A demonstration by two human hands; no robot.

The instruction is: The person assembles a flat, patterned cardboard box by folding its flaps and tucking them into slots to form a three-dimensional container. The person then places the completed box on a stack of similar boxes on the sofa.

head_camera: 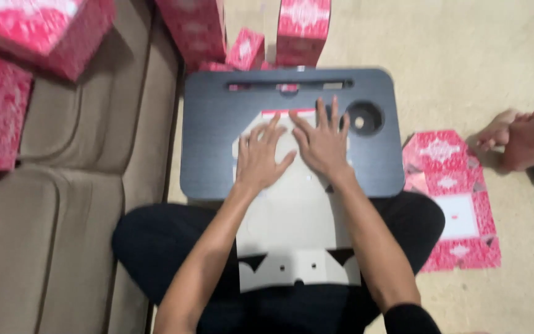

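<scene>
Cardboard sheet [292,216], unfolded and grey side up, lies across a dark lap tray [217,154] and hangs over the person's black-clad lap; its far edge shows a strip of red print; 2 hands press it flat on the tray. Left hand [259,156] palm down, fingers spread and released, gripping nothing; right hand [324,143] just beside it, also flat with fingers extended, thumbs nearly touching. Tray has a round cup hole [364,117] at its right and a long slot along the far edge. Flat red patterned sheet [455,204] lies on the beige floor to the right; another person's hands [520,139] rest near it. Folded red boxes [32,31] sit on the brown sofa at left; more red boxes [304,28] stand beyond the tray.
</scene>
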